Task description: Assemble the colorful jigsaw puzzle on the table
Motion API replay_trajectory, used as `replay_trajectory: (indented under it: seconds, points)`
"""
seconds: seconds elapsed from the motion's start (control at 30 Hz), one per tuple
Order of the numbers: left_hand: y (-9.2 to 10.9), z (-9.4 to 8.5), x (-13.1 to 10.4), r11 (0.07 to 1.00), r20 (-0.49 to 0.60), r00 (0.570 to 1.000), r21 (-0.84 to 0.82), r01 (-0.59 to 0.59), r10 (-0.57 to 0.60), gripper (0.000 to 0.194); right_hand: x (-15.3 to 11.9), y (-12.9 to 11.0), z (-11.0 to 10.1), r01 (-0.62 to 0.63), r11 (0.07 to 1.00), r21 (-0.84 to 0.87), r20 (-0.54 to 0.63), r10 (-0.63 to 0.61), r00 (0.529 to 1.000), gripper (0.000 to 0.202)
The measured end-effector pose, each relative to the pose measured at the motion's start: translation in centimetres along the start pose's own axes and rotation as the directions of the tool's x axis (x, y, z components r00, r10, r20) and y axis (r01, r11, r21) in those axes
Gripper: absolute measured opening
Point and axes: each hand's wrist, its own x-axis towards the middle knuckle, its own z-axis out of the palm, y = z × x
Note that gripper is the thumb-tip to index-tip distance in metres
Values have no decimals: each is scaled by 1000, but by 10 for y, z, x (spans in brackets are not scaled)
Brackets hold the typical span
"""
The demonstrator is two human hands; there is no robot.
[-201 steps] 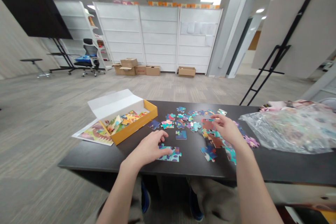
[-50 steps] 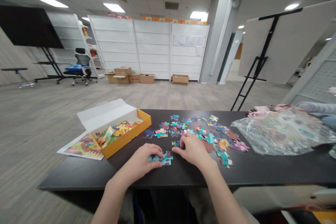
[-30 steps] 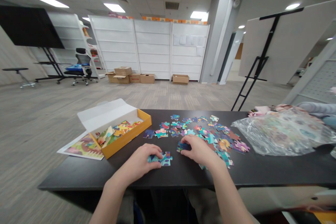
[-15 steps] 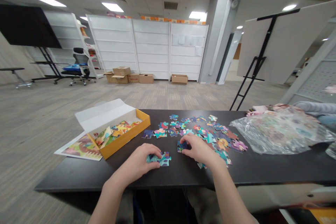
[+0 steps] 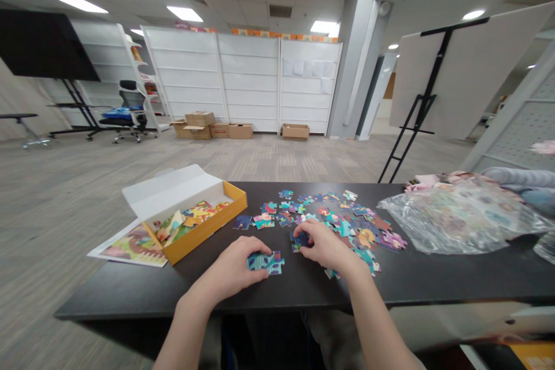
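Teal jigsaw pieces [image 5: 274, 263], seemingly joined, lie flat on the black table near its front edge. My left hand [image 5: 238, 265] curls round their left side, thumb and fingers gripping them. To the right, my right hand [image 5: 318, 241] pinches a dark blue jigsaw piece [image 5: 296, 242] at its right side, low over or on the tabletop. A gap of bare table separates the two. Behind and right of my right hand spreads a loose heap of colourful jigsaw pieces [image 5: 366, 237], partly covered by that hand and forearm.
At the left stands an open yellow box [image 5: 208, 233] holding more pieces, its white lid raised. Under it lies a printed picture sheet [image 5: 130, 248]. A clear plastic bag [image 5: 459, 217] occupies the table's right side. The table's front edge [image 5: 151, 313] runs close to my forearms.
My left hand has shifted slightly right, its fingers now further round the teal pieces. My right hand still pinches the dark blue piece, almost unmoved. The whole view has moved a little.
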Motion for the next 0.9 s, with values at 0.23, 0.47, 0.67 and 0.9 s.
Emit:
replay_trajectory:
  seconds: [0.23,0.47,0.67,0.9]
  points:
    - [2,-1,-1,1000,-2,1000,-3,2,-2,31,1,6,-3,19,999,37,-70,-16,997,21]
    - [3,2,-1,1000,-53,999,14,6,-6,26,3,0,1,25,1000,10,-69,-24,997,32]
    - [4,2,4,999,-68,997,41,27,-24,23,5,-1,5,24,998,-64,-83,-29,996,35]
    - [6,8,13,991,-96,995,123,49,-37,20,6,-6,8,25,992,-123,-69,-34,997,34]
